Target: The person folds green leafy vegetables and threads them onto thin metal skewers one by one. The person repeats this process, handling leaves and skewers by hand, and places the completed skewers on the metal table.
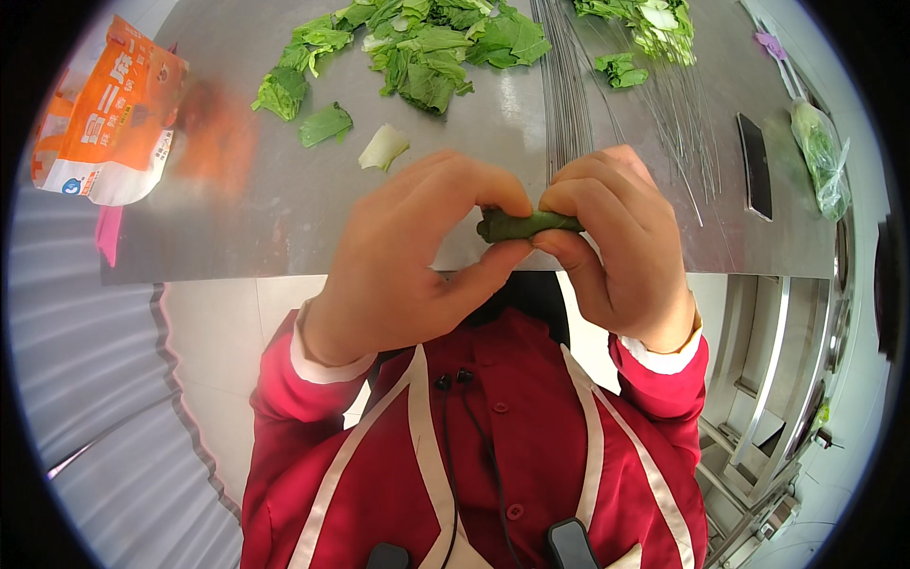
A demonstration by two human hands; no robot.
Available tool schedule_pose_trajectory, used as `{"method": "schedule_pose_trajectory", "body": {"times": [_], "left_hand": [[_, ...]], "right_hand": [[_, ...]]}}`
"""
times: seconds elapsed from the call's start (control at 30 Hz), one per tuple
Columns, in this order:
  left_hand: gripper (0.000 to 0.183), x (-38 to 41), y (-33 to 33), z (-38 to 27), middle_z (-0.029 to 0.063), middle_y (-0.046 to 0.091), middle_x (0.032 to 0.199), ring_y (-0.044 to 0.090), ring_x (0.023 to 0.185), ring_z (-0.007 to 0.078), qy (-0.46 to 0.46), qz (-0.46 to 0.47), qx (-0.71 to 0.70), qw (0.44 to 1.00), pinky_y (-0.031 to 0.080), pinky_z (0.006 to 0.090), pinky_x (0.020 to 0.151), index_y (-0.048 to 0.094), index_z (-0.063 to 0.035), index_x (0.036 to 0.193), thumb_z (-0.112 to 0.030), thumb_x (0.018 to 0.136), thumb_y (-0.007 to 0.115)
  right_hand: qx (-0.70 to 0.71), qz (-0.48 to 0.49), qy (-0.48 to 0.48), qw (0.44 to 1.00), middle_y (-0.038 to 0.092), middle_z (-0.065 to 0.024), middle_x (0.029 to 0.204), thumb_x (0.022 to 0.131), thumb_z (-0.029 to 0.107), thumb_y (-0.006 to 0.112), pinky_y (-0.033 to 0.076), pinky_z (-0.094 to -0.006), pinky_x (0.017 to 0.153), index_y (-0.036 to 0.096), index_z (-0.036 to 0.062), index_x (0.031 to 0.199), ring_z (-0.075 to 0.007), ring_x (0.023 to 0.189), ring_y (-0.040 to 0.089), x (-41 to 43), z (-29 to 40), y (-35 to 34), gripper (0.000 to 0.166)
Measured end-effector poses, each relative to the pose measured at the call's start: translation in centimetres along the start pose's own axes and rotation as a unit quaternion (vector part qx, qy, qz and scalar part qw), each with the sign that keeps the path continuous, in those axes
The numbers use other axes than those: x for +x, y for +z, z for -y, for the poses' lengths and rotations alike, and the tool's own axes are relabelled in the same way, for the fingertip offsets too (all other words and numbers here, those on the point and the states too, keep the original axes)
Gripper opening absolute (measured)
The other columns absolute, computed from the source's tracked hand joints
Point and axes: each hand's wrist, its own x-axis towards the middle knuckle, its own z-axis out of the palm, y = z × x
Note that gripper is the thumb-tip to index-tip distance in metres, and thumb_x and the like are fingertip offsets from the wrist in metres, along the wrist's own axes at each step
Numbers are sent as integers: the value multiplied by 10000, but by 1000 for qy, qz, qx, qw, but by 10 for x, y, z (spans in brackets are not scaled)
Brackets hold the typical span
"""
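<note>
Both hands pinch a tightly rolled green leaf [506,226] above the front edge of a steel table [284,242]. My left hand [409,249] grips its middle between thumb and fingers, and the roll's left end sticks out between them. My right hand [625,238] holds the right part of the same roll, its fingertips nearly touching those of my left hand. Beyond the hands lie a pale leaf piece [384,147], a small green leaf piece [325,124] and a heap of leafy greens [426,57]. Thin metal skewers [565,92] lie in a bundle behind my right hand.
Loose skewers [682,128] spread at the right, near more greens [657,25] and a small leaf bunch [621,70]. A dark phone [755,167] and a bagged green vegetable [820,156] lie farther right. An orange and white printed bag [114,114] stands at the left edge.
</note>
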Motion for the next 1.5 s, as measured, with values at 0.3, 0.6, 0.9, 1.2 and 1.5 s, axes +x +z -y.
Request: {"method": "schedule_pose_trajectory", "body": {"times": [0.3, 0.6, 0.9, 1.2, 1.5], "left_hand": [[319, 5, 5, 1, 91, 598, 820, 546, 699, 172, 62, -30, 65, 995, 436, 270, 652, 581, 12, 928, 137, 644, 658], [288, 5, 1, 0, 93, 585, 810, 529, 675, 170, 82, -43, 87, 992, 426, 270, 605, 602, 17, 885, 127, 625, 661], [271, 4, -5, -2, 97, 596, 818, 556, 682, 167, 68, -30, 100, 992, 449, 262, 593, 622, 20, 870, 108, 618, 663], [315, 4, -2, -3, 106, 612, 818, 555, 694, 173, 73, -35, 64, 995, 440, 272, 614, 632, 38, 942, 105, 636, 667], [323, 4, -3, 2, 104, 615, 794, 555, 686, 176, 96, -26, 64, 993, 432, 274, 599, 628, 42, 932, 131, 622, 658]], "right_hand": [[30, 13, 1, 999, 567, -89, 787, 806, 171, 700, 404, -382, 718, 581, 46, 870, -300, 722, 553, -2, -4, 3, 184], [58, 12, -1, 998, 605, -104, 825, 838, 186, 668, 422, -355, 720, 615, 7, 920, -281, 740, 572, 1, 0, -1, 204], [41, -25, -45, 998, 610, -80, 820, 745, 160, 748, 419, -359, 701, 626, 28, 931, -269, 746, 578, 1, -4, 5, 258], [71, -25, -27, 997, 559, -92, 733, 787, 163, 707, 396, -374, 661, 577, 29, 826, -291, 642, 528, 0, -5, 9, 191], [88, -23, -43, 995, 574, -90, 729, 799, 147, 697, 398, -368, 664, 591, 23, 850, -282, 624, 530, -3, -8, 12, 171]]}}
